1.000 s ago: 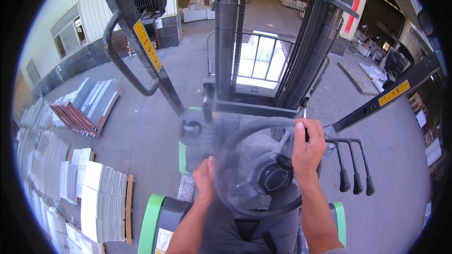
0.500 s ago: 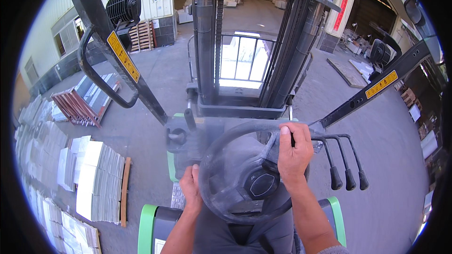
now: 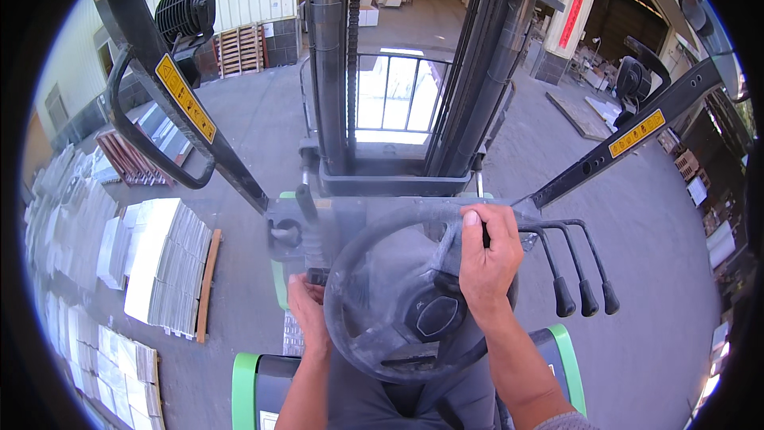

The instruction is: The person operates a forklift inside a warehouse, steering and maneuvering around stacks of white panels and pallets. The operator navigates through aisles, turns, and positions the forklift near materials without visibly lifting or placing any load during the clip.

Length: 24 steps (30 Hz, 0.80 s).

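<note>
I sit at the controls of a forklift, behind a dusty black steering wheel (image 3: 341,334). My right hand (image 3: 492,259) is closed around a dark knob at the wheel's upper right, its thumb on top. To the left of the wheel, my left hand (image 3: 309,310) has its fingers curled at a small dark part (image 3: 318,276) below the dashboard; what kind of part it is I cannot make out. A short lever (image 3: 305,201) rises from the dash above that hand. Three black-knobbed control levers (image 3: 587,296) stand right of the wheel.
Ahead rises the mast (image 3: 328,72), with a barred load guard (image 3: 387,95) and something bright white behind it. Stacked pale slabs (image 3: 163,271) lie on a pallet at left. Wooden pallets (image 3: 240,49) lean by the wall. A flat dark panel (image 3: 574,115) lies ahead right.
My left hand has shifted slightly left, and its fingers now curl at the small dark part. My right hand stays on the knob. The surroundings have shifted a little in view.
</note>
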Available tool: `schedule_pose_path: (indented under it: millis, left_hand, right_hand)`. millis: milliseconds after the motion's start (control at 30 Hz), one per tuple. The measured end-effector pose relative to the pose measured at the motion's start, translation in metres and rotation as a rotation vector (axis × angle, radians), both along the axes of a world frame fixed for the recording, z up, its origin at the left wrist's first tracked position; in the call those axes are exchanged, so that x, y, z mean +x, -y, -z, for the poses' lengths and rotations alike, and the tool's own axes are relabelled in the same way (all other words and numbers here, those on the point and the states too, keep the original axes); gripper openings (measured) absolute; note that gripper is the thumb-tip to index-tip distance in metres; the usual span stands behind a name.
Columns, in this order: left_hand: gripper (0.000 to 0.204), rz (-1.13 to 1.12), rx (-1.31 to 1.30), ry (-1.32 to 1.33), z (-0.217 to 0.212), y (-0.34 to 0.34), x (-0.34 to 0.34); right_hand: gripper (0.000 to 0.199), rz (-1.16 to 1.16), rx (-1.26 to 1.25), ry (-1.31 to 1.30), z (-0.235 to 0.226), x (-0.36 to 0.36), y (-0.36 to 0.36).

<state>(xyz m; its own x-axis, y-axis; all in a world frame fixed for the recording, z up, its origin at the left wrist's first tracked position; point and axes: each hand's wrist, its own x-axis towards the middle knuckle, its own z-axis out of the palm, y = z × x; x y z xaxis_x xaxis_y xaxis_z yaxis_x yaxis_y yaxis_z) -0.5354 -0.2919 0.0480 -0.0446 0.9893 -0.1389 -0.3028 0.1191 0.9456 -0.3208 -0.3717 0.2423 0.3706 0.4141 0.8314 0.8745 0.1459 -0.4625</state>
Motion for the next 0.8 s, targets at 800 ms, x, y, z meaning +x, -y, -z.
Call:
schedule_pose_path:
  millis: [800]
  left_hand:
    - [0.025,0.578,0.179,-0.450,0.185,0.057,0.089]
  right_hand:
    - [0.022,-0.257,-0.316,0.104,0.131,-0.006,0.085]
